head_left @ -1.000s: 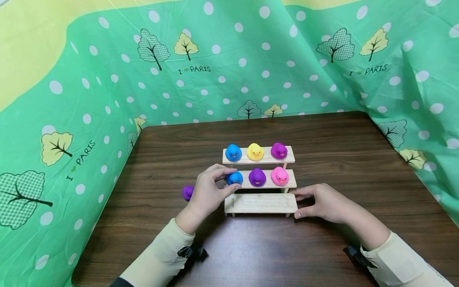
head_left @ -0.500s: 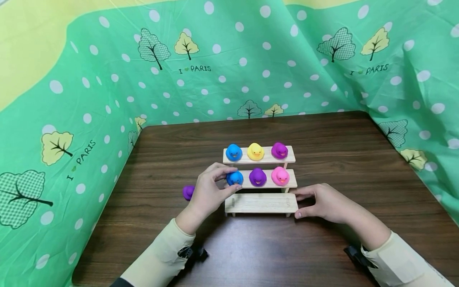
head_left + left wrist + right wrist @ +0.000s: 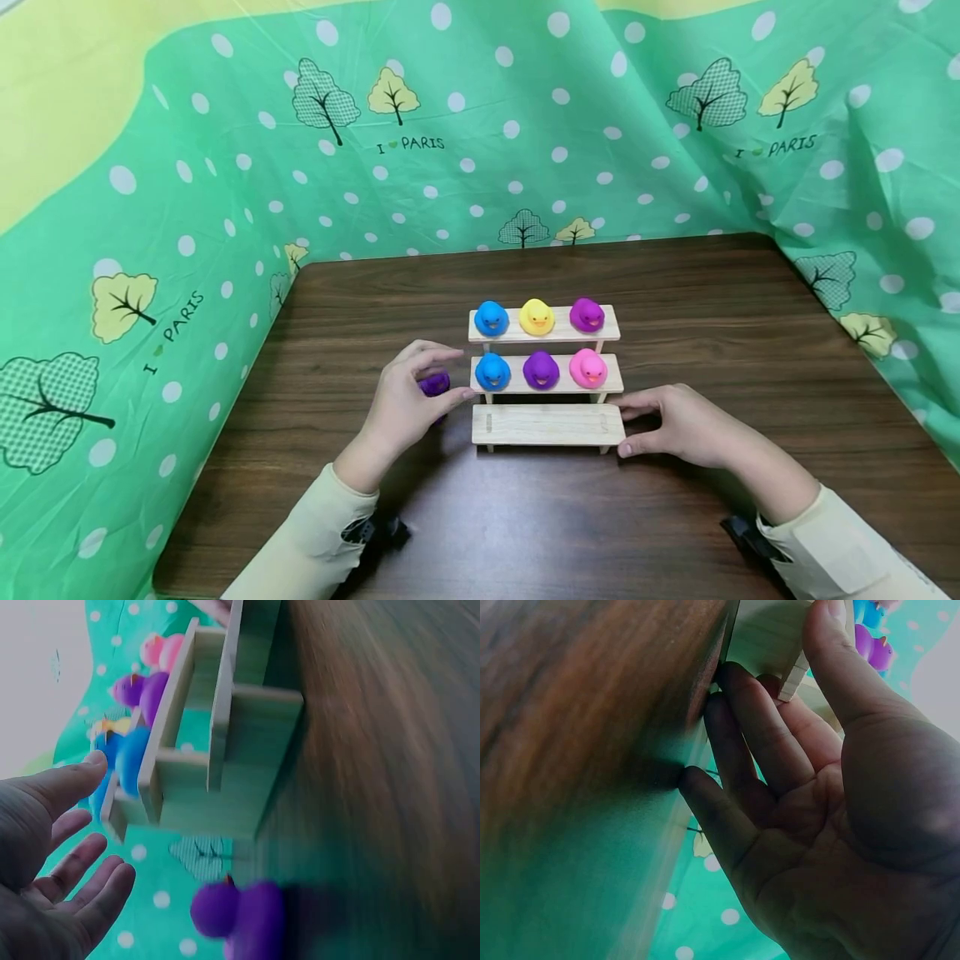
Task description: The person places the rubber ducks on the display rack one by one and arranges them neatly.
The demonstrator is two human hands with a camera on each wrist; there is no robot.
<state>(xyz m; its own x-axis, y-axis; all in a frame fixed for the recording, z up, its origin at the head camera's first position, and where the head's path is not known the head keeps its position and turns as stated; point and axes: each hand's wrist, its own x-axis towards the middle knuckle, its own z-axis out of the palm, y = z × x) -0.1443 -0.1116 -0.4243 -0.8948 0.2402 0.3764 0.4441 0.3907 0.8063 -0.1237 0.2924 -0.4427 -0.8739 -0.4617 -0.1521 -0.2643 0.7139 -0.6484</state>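
Left of the three-tier wooden stand [image 3: 547, 425], a loose purple rubber duck [image 3: 251, 919] sits upright on the dark wood-grain tabletop [image 3: 562, 525]. Over it is the left hand [image 3: 401, 400], released, with thumb and fingers spread; the left wrist view shows the duck apart from the fingers. Any grasp of it would best close round the body from both sides, and the thumb, just beside the end of the middle board [image 3: 613, 381], should swing clear so as not to nudge the row.

Ducks stand upright on the two upper tiers. Left to right, the top board [image 3: 611, 327] bears a blue duck [image 3: 491, 319], a yellow duck [image 3: 537, 317] and a magenta duck [image 3: 587, 315]; the middle board, a second blue duck [image 3: 492, 372], a violet duck [image 3: 541, 370] and a pink duck [image 3: 588, 368].

At the stand's right end, the right hand [image 3: 675, 425] grips the lowest tier [image 3: 577, 427], thumb in front, fingers behind. Light pressure seems enough; a hard push could topple ducks.
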